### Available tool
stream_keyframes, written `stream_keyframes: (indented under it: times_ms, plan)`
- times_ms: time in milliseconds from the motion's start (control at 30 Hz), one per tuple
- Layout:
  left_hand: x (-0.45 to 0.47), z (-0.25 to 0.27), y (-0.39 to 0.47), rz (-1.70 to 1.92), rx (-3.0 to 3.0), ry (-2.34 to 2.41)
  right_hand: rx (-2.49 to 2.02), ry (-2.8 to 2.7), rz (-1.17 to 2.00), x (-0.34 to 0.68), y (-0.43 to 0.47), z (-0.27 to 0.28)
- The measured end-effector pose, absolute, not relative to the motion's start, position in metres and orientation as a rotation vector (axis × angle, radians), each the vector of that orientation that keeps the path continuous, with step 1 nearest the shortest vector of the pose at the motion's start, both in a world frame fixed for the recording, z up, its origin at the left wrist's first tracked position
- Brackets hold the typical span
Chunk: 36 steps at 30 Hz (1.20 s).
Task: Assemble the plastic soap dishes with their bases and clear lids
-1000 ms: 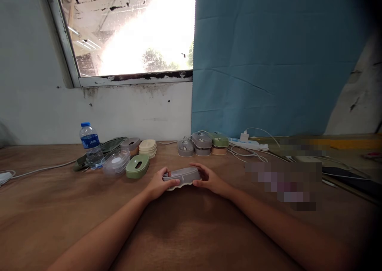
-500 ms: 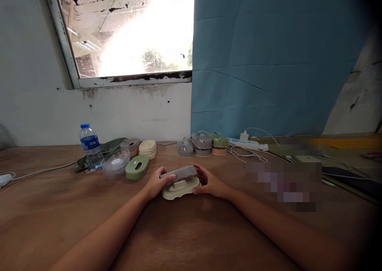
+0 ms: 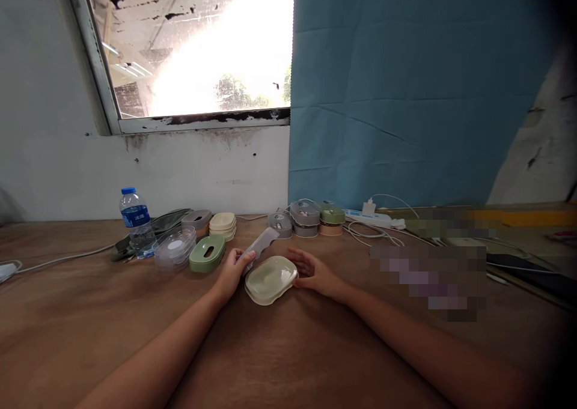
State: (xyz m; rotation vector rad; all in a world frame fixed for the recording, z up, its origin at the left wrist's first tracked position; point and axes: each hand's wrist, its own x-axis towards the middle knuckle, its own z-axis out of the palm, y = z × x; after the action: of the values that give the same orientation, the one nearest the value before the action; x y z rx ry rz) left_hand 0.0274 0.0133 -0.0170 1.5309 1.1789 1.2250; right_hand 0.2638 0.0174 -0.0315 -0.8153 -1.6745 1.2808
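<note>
My left hand [image 3: 231, 275] is closed around the near end of a grey plastic lid-like piece [image 3: 265, 241], which is tilted up on its edge and points away to the right. Just right of it lies a cream oval dish [image 3: 271, 280] with a wavy rim; its top looks glossy, as if under a clear cover. Beside the dish's right end, my right hand [image 3: 311, 269] has its fingers apart. Its thumb is at the rim, and I cannot tell whether it touches.
Left of my hands are a green oval lid with a slot [image 3: 208, 254], clear round containers [image 3: 175, 247], a cream stack [image 3: 223, 224], a grey slotted piece [image 3: 196, 219] and a water bottle [image 3: 139, 223]. Grey and green boxes [image 3: 305, 214] stand ahead, near a power strip [image 3: 369, 217].
The grey piece has swung off the cream dish to the left in my left hand. The dish top now shows fully, and my right hand's fingers have opened at its side.
</note>
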Motion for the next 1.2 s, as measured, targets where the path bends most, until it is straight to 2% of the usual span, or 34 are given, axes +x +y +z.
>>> stream_keyframes:
  times_ms: [133,233,333,433,500,600,733,967,1200]
  plan:
    - [0.027,-0.007,-0.001,1.266,1.678,1.279,-0.848,-1.681,1.136,0.262,0.013,-0.027]
    - [0.029,-0.001,-0.011,1.245,1.852,1.293,-0.854,-1.788,0.797,0.260,0.002,-0.017]
    - [0.031,0.001,-0.015,1.181,1.957,1.126,-0.805,-1.890,0.502,0.258,-0.010,-0.007]
    - [0.032,0.000,-0.016,1.150,1.988,0.908,-0.752,-1.918,0.365,0.256,-0.017,-0.002]
    - [0.032,-0.002,-0.015,1.166,1.929,0.751,-0.753,-1.837,0.398,0.256,-0.016,-0.002]
    - [0.027,-0.002,-0.009,1.258,1.868,0.563,-0.832,-1.499,0.641,0.257,-0.007,-0.005]
    - [0.014,0.006,-0.003,1.370,2.026,0.741,-0.947,-1.147,0.853,0.259,0.007,-0.011]
    - [0.006,0.018,-0.012,0.476,2.650,0.794,-1.005,-0.859,1.003,0.264,0.016,-0.016]
    - [0.013,0.026,-0.021,0.342,2.737,0.844,-1.023,-0.702,1.037,0.268,0.020,-0.016]
